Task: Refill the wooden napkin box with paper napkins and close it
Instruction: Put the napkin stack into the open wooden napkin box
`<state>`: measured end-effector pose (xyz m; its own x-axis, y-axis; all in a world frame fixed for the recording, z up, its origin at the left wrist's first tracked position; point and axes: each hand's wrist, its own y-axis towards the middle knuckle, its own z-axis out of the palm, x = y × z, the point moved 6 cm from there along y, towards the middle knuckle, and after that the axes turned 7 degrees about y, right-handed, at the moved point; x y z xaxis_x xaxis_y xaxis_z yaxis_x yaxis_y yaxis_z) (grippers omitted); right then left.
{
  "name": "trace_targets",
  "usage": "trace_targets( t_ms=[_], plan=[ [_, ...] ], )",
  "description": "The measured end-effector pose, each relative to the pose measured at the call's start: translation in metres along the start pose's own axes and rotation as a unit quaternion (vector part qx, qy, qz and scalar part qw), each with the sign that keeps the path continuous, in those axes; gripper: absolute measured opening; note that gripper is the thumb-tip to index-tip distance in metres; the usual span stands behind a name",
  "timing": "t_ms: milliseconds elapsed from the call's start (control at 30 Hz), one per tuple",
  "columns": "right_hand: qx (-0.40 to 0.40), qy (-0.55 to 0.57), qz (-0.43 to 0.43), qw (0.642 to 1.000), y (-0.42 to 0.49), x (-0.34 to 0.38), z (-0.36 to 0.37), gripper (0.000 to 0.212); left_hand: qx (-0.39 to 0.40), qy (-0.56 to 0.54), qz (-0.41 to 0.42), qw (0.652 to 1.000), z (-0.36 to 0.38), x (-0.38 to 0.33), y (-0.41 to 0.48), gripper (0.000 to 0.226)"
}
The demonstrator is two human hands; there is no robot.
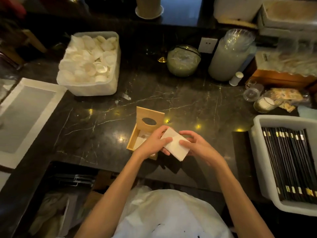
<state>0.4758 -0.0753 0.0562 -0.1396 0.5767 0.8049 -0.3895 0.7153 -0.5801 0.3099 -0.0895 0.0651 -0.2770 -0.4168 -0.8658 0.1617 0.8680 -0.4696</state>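
Note:
The wooden napkin box (pixel 133 138) stands open on the dark marble counter. Its lid (pixel 149 119), with an oval slot, is tilted up at the far side. A few white napkins lie inside the box. Just right of the box and a little above it, both hands hold a stack of white paper napkins (pixel 175 146). My left hand (pixel 154 143) grips the stack's left end, thumb on top. My right hand (pixel 195 145) grips its right end, fingers curled over it.
A clear tub of white round pieces (pixel 89 64) sits far left. A white tray (pixel 25 115) lies at the left edge. A grey bin of dark chopsticks (pixel 288 162) is on the right. Jars (pixel 183 60) and small glasses stand at the back right.

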Motion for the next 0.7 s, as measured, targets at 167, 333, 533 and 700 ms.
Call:
trace_targets(
  t_ms=[167, 333, 533, 700],
  plan=[
    [0.093, -0.205, 0.031, 0.974, 0.013, 0.022, 0.037, 0.029, -0.017, 0.031, 0.002, 0.999, -0.035, -0.007, -0.029, 0.028],
    [0.05, -0.016, 0.011, 0.999, 0.03, -0.006, 0.063, 0.032, -0.323, 0.109, 0.07, 0.938, -0.1, 0.002, -0.088, 0.024],
    [-0.013, 0.56, 0.012, 0.828, 0.028, -0.049, 0.088, 0.044, -0.395, -0.088, -0.036, 0.914, -0.158, 0.078, -0.098, 0.05],
    [-0.145, 0.57, -0.041, 0.808, 0.022, -0.06, 0.093, 0.047, -0.193, -0.133, -0.117, 0.965, -0.125, 0.119, -0.068, 0.059]
  ],
)
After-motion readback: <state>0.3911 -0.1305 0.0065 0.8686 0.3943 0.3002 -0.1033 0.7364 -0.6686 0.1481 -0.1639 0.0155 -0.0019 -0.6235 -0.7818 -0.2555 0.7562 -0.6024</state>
